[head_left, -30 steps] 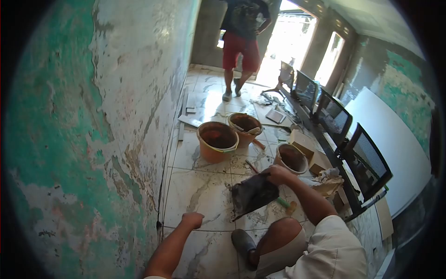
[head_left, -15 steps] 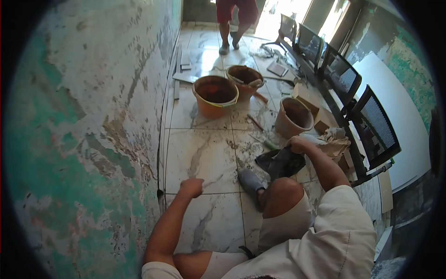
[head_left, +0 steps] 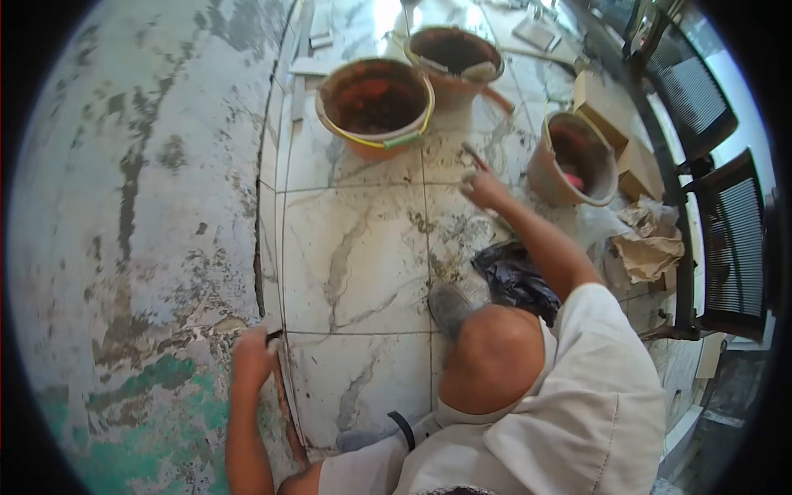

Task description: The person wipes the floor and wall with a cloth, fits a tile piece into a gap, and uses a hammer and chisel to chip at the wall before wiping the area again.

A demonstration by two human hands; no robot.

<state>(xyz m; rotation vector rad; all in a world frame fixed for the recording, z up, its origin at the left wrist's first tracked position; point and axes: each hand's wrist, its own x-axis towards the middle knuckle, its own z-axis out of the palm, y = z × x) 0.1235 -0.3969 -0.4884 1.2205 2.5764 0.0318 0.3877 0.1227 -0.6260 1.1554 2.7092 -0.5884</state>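
Note:
My left hand (head_left: pixel 253 359) is at the base of the peeling wall (head_left: pixel 173 289), beside the gap along the tile edge. Its fingers are curled, and a small pale and dark bit shows at the fingertips; I cannot make out what it is. Out in front, my right hand (head_left: pixel 485 190) reaches down to a thin reddish stick-like tool (head_left: pixel 476 157) on the floor. Its fingers look apart at the near end of that tool, though they are slightly blurred. A crumpled black plastic bag (head_left: pixel 520 280) lies below my right forearm, beside my shoe (head_left: pixel 450 308).
An orange bucket (head_left: pixel 375 147) with a yellow rim stands ahead, another bucket (head_left: pixel 450 95) behind it. A third bucket (head_left: pixel 569 177) is at the right, near cardboard (head_left: pixel 606 103) and crumpled brown paper (head_left: pixel 648 252). Mesh-backed chairs (head_left: pixel 730 239) line the right side. Crumbs lie on marble-patterned tiles (head_left: pixel 363 272).
My right hand has left the black bag and moved forward to the stick-like tool. My left hand has gone from above the tiles to the wall base. The view has tilted down.

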